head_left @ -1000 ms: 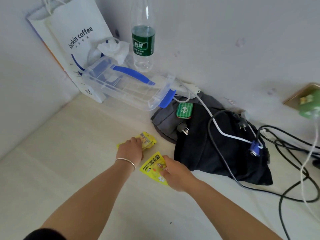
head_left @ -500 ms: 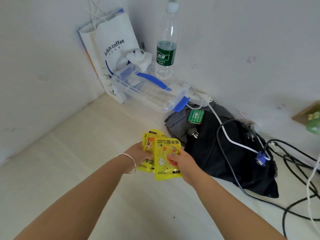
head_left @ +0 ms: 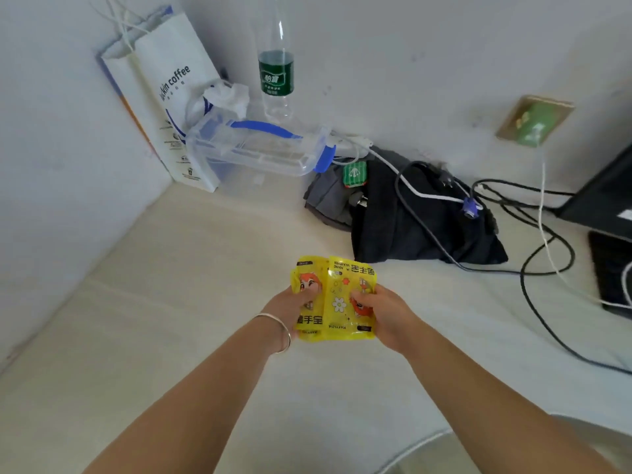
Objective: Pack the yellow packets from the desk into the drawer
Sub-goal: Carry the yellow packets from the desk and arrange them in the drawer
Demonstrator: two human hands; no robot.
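Two yellow packets with cartoon prints are held upright above the pale desk (head_left: 171,302), overlapping each other. My left hand (head_left: 287,304), with a silver bangle on the wrist, grips the left yellow packet (head_left: 309,319), thumb on its front. My right hand (head_left: 384,313) grips the right yellow packet (head_left: 342,299), which lies in front of the left one, thumb pressed on its face. No drawer is in view.
At the back stand a white coffee paper bag (head_left: 164,90), a clear plastic box with blue handle (head_left: 253,152) and a water bottle (head_left: 276,73). A dark bag (head_left: 410,220) with cables (head_left: 533,285) lies to the right. A black laptop (head_left: 605,206) sits at far right.
Both hands picked the packets off the desk and lifted them, bringing them together in front of me. The camera view has shifted toward the right.
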